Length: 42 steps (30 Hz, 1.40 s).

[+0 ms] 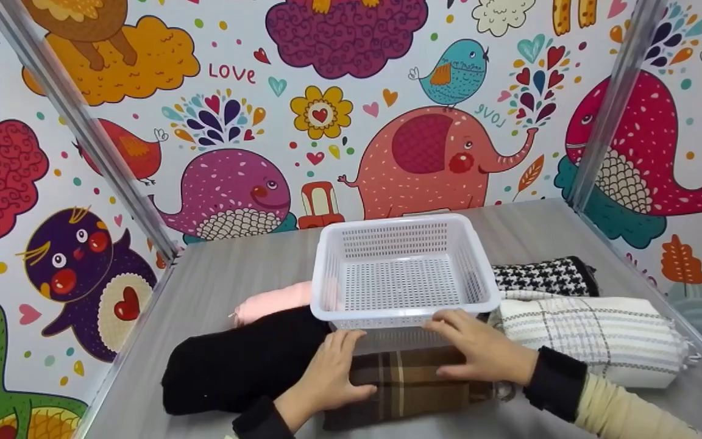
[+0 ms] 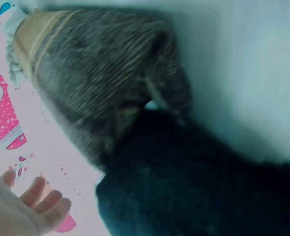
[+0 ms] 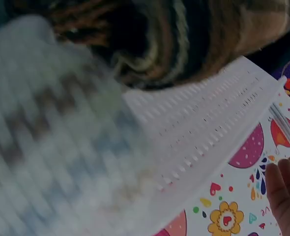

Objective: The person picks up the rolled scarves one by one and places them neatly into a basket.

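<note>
A white plastic basket point(image 1: 409, 280) with perforated sides stands on the table, nothing inside it. My left hand point(image 1: 329, 372) is at its front left corner, fingers extended and thumb apart. On the front right, my right hand point(image 1: 479, 347) has its fingertips at the front rim, thumb spread away. Below and between both hands lies a rolled brown plaid scarf point(image 1: 409, 384). A rolled black cloth point(image 1: 247, 360) is left of it, beside the left hand. To the right of the right hand sits a folded white plaid scarf point(image 1: 588, 341) with fringed ends.
A pink rolled cloth point(image 1: 278, 302) lies behind the black one, left of the basket. On the right, a black-and-white houndstooth cloth point(image 1: 546, 277) lies behind the white scarf. Printed walls with metal corner posts point(image 1: 607, 110) enclose the grey table point(image 1: 223, 274) at the back and sides.
</note>
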Motion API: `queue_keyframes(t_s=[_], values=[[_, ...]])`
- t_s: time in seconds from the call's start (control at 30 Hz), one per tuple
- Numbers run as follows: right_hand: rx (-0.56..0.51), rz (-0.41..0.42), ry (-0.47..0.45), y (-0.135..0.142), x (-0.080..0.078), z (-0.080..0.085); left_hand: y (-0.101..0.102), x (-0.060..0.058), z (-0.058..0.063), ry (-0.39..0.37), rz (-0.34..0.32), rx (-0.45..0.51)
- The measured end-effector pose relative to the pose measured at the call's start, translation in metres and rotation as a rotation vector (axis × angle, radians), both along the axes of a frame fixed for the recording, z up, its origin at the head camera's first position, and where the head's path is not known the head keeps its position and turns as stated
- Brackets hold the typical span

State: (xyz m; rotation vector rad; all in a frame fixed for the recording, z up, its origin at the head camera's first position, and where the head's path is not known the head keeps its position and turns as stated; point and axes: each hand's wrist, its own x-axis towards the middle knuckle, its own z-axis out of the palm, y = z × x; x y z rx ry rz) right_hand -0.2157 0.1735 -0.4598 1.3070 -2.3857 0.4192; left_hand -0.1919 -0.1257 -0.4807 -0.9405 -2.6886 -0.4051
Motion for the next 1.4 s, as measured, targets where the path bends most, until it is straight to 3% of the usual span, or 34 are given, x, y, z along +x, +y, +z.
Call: queue_keyframes(t_s=[0.2, 0.43, 0.63, 0.9, 1.2, 1.4], values=[[0.22, -0.064, -0.263, 0.005, 0.003, -0.024, 0.0, -0.003, -0.009, -0.177, -0.048, -0.172], [0.283, -0.07, -0.476, 0.009, -0.003, -0.043, -0.002, -0.008, -0.018, -0.256, -0.033, -0.309], [0.323, -0.06, -0.519, 0.011, -0.006, -0.055, -0.005, -0.013, -0.022, -0.369, -0.024, -0.338], [0.334, -0.066, -0.497, 0.011, -0.012, -0.058, 0.0, -0.022, -0.026, -0.382, -0.042, -0.333], [0.263, -0.116, -0.643, 0.008, -0.012, -0.055, 0.0, -0.03, -0.025, -0.446, -0.044, -0.273], [0.231, -0.107, -0.654, 0.01, -0.01, -0.051, -0.001, -0.029, -0.024, -0.464, -0.055, -0.224]])
